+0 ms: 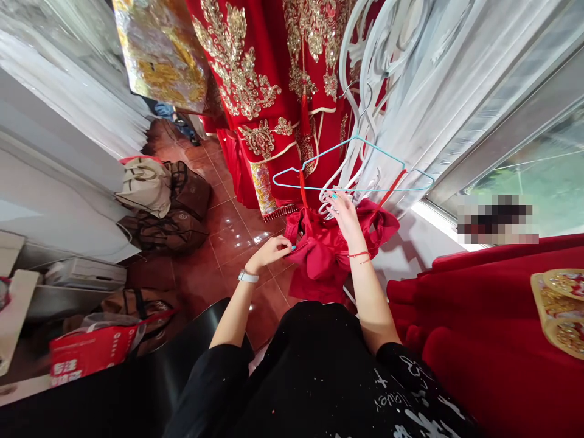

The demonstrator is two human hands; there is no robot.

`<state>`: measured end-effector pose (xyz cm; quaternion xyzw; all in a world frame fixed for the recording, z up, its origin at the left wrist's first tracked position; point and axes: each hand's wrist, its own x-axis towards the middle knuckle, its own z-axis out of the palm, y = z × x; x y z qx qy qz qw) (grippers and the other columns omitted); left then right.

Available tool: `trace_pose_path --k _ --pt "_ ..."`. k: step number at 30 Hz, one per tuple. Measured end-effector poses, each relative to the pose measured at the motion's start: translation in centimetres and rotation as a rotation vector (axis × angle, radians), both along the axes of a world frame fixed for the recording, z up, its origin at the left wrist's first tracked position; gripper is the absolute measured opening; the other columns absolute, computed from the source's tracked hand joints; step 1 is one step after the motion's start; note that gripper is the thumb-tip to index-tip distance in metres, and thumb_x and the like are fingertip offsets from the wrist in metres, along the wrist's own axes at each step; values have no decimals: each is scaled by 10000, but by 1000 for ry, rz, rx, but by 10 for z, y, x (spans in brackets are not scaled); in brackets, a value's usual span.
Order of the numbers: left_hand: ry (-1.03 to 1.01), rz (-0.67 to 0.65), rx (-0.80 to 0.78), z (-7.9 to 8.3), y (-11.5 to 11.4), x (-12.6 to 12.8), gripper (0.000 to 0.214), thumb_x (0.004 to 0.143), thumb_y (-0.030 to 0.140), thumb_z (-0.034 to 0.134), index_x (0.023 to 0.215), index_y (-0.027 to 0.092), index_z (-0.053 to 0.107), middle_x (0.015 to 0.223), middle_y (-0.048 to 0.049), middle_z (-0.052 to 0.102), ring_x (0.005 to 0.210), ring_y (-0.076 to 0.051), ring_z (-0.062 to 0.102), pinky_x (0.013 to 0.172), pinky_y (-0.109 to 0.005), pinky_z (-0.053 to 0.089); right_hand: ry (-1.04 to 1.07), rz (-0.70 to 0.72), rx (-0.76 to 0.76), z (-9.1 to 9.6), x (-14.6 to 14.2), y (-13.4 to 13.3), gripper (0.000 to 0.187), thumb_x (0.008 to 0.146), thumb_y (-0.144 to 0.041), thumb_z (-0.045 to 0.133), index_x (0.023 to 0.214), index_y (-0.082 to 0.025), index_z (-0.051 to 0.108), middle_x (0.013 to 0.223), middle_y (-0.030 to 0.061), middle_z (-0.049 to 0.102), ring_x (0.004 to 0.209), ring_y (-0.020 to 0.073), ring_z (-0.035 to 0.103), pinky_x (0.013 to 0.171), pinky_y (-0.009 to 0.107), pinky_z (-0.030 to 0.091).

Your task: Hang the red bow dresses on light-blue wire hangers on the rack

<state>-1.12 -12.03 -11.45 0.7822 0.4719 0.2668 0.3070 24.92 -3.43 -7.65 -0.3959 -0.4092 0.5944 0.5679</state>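
A red dress [319, 258] hangs by thin straps from a light-blue wire hanger [356, 141], in front of a curly white metal rack [365, 61]. My left hand [272, 250], with a white band on its wrist, pinches the dress's left edge between thumb and fingers. Above the middle of the dress, my right hand [343, 213] reaches up near the hanger's lower bar with its fingers stretched out and somewhat apart. I see nothing held in it. A red cord circles that wrist.
Red gowns with gold sequins [262, 85] hang ahead. Brown bags [171, 234] and a beige bag [146, 185] lie on the tiled floor at left. A red bag [95, 353] sits at lower left. Red fabric [483, 328] spreads at right, below a window.
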Motion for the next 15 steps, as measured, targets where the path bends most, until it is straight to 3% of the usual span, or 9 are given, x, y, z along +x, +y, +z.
trace_pose_path --k 2,4,9,11,15 --pt "-46 13 -19 10 -2 -5 228 919 390 647 810 193 683 840 -38 713 823 -192 618 782 -335 521 38 51 49 4 -18 6 273 904 -531 682 1055 -316 611 1389 10 725 1351 219 661 1165 482 489" --pt "-122 95 30 22 -1 -8 166 861 355 691 860 192 659 854 -24 684 823 -180 598 783 -322 510 76 57 76 6 -31 7 298 962 -595 597 997 -303 551 1276 11 778 1223 220 740 1153 495 498" --pt "-337 522 306 46 16 -6 171 771 181 672 915 207 584 934 -19 636 816 -144 595 681 -236 510 62 9 70 9 -34 -2 305 1005 -577 559 954 -290 473 1034 -4 820 874 176 811 974 377 613" --pt "-420 639 291 54 27 -3 169 769 159 680 880 212 565 863 -8 630 750 -137 608 610 -217 504 43 14 55 10 -30 -4 295 1010 -563 565 957 -288 472 1022 -9 819 817 159 803 902 335 634" --pt "-637 683 185 71 47 1 164 822 160 682 830 209 526 737 22 626 651 -117 648 597 -209 543 40 23 51 11 -24 -7 288 1005 -554 584 975 -286 484 989 -14 815 727 140 779 799 292 644"
